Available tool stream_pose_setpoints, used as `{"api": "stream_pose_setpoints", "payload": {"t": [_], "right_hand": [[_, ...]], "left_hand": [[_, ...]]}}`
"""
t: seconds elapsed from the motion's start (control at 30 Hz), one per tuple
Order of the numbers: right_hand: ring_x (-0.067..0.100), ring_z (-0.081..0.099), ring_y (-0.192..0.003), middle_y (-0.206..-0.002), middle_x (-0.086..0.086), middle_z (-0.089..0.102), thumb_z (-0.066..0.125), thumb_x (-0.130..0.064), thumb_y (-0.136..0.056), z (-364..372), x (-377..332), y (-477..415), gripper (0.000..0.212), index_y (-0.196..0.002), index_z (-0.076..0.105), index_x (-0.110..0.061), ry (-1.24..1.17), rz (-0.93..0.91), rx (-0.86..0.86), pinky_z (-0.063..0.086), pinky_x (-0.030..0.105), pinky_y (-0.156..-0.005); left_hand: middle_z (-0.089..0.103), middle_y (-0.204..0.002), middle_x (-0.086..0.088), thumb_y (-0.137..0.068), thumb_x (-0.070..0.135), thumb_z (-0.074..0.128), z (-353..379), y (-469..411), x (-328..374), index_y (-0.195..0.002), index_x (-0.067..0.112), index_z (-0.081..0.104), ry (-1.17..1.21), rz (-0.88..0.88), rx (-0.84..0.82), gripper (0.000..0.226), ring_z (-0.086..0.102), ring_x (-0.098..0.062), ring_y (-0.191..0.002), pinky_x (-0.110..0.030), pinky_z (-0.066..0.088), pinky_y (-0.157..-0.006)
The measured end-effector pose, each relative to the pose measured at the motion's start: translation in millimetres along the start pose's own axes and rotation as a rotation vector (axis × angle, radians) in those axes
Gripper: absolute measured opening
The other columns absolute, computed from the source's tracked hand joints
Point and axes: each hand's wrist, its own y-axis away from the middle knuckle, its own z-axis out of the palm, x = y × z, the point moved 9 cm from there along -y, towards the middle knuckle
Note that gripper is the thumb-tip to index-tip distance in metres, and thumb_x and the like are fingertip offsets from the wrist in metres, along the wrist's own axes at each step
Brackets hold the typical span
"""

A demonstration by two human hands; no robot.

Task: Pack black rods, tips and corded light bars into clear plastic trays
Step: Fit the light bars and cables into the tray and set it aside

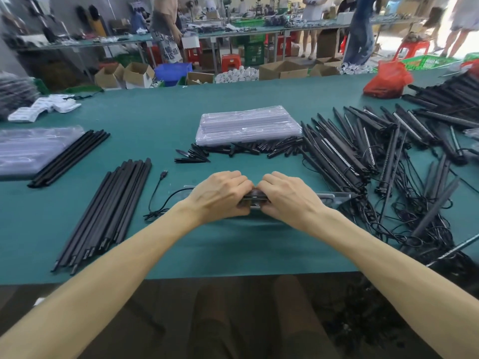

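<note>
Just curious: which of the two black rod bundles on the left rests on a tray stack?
The farther bundle, overlapping the left tray stack; the nearer bundle lies wholly on green cloth.

Black rods (103,216) lie bundled near left. Short tips (246,149) are scattered centre, before stacked clear trays (248,124). Corded light bars (363,156) are heaped right. A single tray (334,196) lies near centre.

Packing workshop — green benches (155,120), cartons (282,69)
</note>
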Motion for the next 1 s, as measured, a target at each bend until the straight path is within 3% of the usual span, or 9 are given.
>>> {"api": "stream_pose_setpoints", "payload": {"t": [0.1,0.2,0.37,0.67,0.83,1.0], "right_hand": [[0.027,0.053,-0.094,-0.096,0.005,0.058,0.062,-0.027,-0.087,-0.8,5.3,-4.6,0.018,-0.094,0.057,-0.011,-0.028,-0.004,-0.011,0.03,0.032,-0.065],[0.025,0.052,-0.095,-0.096,0.002,0.057,0.06,-0.029,-0.087,0.0,7.8,-8.2,0.018,-0.095,0.055,-0.013,-0.051,-0.003,-0.04,0.032,0.033,-0.069],[0.023,0.052,-0.093,-0.094,0.0,0.056,0.06,-0.03,-0.088,-1.1,8.5,-8.9,0.018,-0.094,0.055,-0.013,-0.069,0.002,-0.056,0.035,0.034,-0.071],[0.022,0.05,-0.084,-0.079,-0.009,0.04,0.064,-0.029,-0.084,-1.6,6.2,-8.5,0.017,-0.083,0.053,-0.016,-0.128,0.0,-0.06,0.028,0.031,-0.066],[0.022,0.05,-0.084,-0.08,-0.008,0.042,0.063,-0.03,-0.085,-0.3,4.8,-5.8,0.017,-0.086,0.057,-0.014,-0.111,0.0,-0.04,0.026,0.03,-0.065],[0.025,0.053,-0.085,-0.087,0.002,0.059,0.062,-0.029,-0.086,0.2,3.3,-2.0,0.017,-0.088,0.059,-0.012,-0.094,-0.008,-0.023,0.031,0.033,-0.065]], "left_hand": [[0.064,-0.074,-0.007,-0.08,0.025,0.062,-2.7,-4.6,-3.9,-0.08,0.007,0.061,0.065,-0.023,-0.013,0.018,0.058,-0.027,-0.066,-0.038,0.051,-0.06],[0.062,-0.071,-0.006,-0.081,0.028,0.055,-5.6,-7.3,-4.8,-0.077,0.008,0.059,0.119,-0.026,-0.015,0.021,0.058,-0.027,-0.063,-0.037,0.05,-0.056],[0.061,-0.07,-0.006,-0.077,0.018,0.073,-5.9,-8.1,-6.0,-0.076,0.007,0.059,0.148,-0.043,-0.024,0.018,0.056,-0.028,-0.062,-0.038,0.049,-0.055],[0.06,-0.068,-0.005,-0.078,0.021,0.076,-5.1,-5.2,-9.0,-0.076,0.009,0.06,0.189,-0.084,-0.02,0.02,0.056,-0.029,-0.062,-0.035,0.045,-0.055],[0.06,-0.068,-0.004,-0.073,0.016,0.076,-4.6,-2.5,-4.5,-0.076,0.009,0.06,0.153,-0.056,-0.003,0.018,0.055,-0.028,-0.058,-0.033,0.043,-0.052],[0.057,-0.069,-0.006,-0.075,0.017,0.069,-2.7,0.7,2.5,-0.077,0.007,0.059,0.038,-0.005,0.014,0.015,0.052,-0.028,-0.053,-0.037,0.046,-0.052]]}}
